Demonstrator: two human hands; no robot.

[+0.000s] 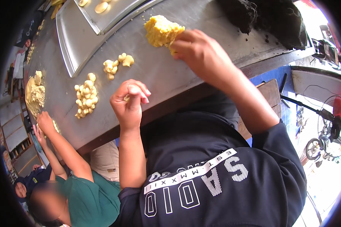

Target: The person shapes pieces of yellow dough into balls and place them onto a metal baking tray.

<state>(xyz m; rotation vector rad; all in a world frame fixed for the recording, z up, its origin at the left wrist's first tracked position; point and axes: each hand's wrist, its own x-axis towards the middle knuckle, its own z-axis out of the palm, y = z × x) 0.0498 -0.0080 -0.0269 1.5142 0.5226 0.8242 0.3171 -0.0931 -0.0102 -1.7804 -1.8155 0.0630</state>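
Note:
My right hand (199, 49) reaches across the metal table, its fingers closed on the near right edge of a lump of grainy yellow paste (161, 31). My left hand (129, 104) is raised over the table's near edge with its fingers curled. A small bit of pale dough (126, 98) shows inside that curl, mostly hidden by the fingers. Left of this hand lies a pile of small, pale yellow dough balls (87, 96). Smaller clusters of dough pieces (110, 67) sit between the pile and the paste.
Metal trays (70, 56) lie at the far left, one holding flat pale pieces. A black plastic bag (269, 22) rests at the far right. On my left, a co-worker in a green shirt (93, 200) has hands (45, 123) beside a large dough mass (36, 94).

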